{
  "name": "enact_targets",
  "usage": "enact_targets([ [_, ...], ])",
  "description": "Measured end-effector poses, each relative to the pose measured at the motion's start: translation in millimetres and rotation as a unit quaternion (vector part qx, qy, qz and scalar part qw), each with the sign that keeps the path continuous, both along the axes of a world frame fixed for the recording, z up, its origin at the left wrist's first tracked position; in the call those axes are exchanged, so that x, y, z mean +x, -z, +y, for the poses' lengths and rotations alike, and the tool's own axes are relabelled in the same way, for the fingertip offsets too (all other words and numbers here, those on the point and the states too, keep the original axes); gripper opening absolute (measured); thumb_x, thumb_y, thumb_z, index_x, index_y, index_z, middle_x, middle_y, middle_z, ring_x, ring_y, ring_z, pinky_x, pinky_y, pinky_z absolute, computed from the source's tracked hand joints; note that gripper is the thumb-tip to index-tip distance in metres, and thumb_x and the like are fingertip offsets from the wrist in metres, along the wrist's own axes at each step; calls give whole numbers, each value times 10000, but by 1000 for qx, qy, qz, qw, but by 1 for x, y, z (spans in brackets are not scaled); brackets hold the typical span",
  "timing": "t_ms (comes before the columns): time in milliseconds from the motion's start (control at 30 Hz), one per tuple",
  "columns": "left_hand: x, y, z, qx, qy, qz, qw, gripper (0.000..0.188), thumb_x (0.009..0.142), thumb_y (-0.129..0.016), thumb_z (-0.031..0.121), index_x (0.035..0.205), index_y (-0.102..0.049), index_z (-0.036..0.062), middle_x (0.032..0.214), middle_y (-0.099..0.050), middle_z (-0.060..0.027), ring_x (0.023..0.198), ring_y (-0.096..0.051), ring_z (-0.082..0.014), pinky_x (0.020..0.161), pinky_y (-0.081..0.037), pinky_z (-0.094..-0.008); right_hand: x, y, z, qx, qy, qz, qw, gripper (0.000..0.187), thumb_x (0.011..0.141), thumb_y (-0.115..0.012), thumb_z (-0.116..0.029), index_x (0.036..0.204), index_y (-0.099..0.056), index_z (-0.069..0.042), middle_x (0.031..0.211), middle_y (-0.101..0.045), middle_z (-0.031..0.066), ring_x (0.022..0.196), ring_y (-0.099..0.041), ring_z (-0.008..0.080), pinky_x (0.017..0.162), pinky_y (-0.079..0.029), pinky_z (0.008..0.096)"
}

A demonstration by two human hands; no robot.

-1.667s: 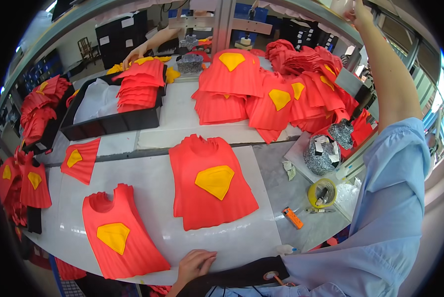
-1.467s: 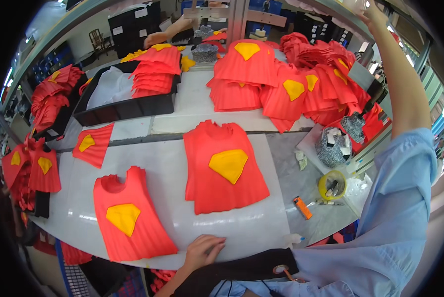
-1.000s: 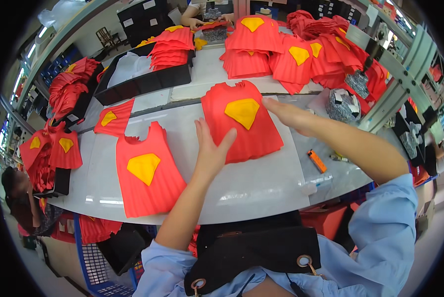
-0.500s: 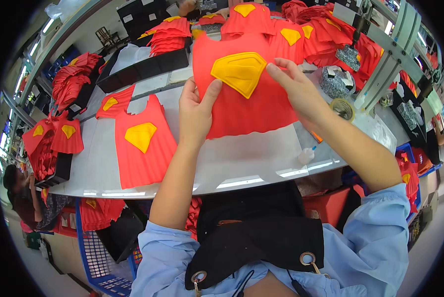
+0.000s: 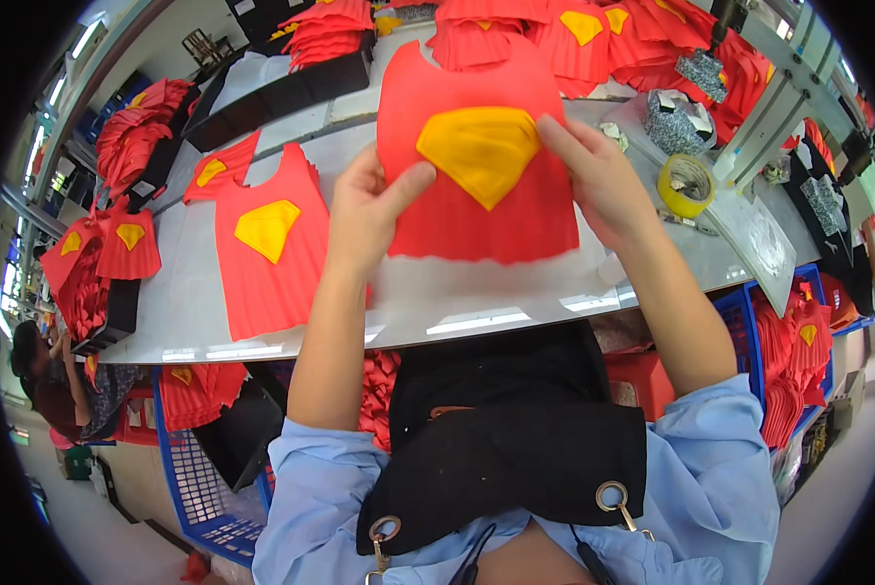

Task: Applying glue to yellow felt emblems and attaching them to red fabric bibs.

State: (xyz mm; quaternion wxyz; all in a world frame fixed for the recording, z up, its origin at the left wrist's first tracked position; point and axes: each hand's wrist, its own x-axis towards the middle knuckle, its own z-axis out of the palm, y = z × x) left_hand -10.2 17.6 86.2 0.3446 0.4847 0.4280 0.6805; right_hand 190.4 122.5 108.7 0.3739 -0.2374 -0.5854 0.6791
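Between my two hands, above the table, hangs a small red cape (image 5: 486, 239) with a curved neckline at its top. A yellow shield-shaped patch (image 5: 481, 151) sits at its middle. My left hand (image 5: 374, 205) pinches the cape's left side, thumb in front by the patch's left corner. On the other side my right hand (image 5: 598, 180) grips the cloth with its thumb at the patch's right corner; its other fingers are partly behind. Left of my left forearm, a second red cape (image 5: 279, 244) with a yellow patch lies flat.
Black trays (image 5: 281, 102) hold stacked red capes at the back and left. A roll of yellow tape (image 5: 686, 185) lies at right, near a metal post (image 5: 778, 102). Blue baskets (image 5: 189, 478) stand below the table edge. Another person (image 5: 57, 380) sits far left.
The cape has come nearer and its patch looks larger and more face-on. Both hands still hold it, and my right arm has drawn inward. The whole view has shifted slightly.
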Motion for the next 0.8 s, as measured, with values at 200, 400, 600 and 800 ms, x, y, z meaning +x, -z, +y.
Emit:
enact_targets([
  [200, 33, 49, -71, -56, 72, -14, 996, 335, 767, -712, 44, 1072, -595, -33, 998, -654, -78, 887, -612, -125, 788, -486, -264, 46, 58, -47, -46, -50, -49, 997, 343, 785, -698, -160, 1056, -607, 29, 999, -646, 64, 921, -594, 119, 838, -448, 260],
  [400, 46, 74, -82, -152, 132, -107, 974, 360, 758, -724, 43, 1084, -592, -34, 1052, -635, -95, 947, -592, -139, 839, -468, -272, 50, 85, -67, -79, -101, -15, 992, 352, 652, -772, -51, 967, -644, 39, 932, -671, 75, 835, -628, 138, 763, -489, 255],
  [600, 42, 55, -61, 64, -168, 27, 983, 566, 713, -776, 246, 1164, -544, -5, 1175, -556, -126, 1134, -503, -183, 957, -387, -343, 49, 83, -70, -20, -122, -130, 984, 305, 633, -788, -48, 898, -658, 30, 856, -680, 67, 764, -627, 126, 698, -480, 247],
  [800, 44, 26, -47, -91, 164, 624, 759, 536, 777, -691, 424, 1002, -607, -55, 900, -643, -73, 764, -590, -164, 695, -444, -304, 51, 78, -80, 97, -191, -186, 959, 289, 615, -813, -71, 847, -658, 4, 770, -667, 48, 708, -598, 97, 650, -453, 240],
])
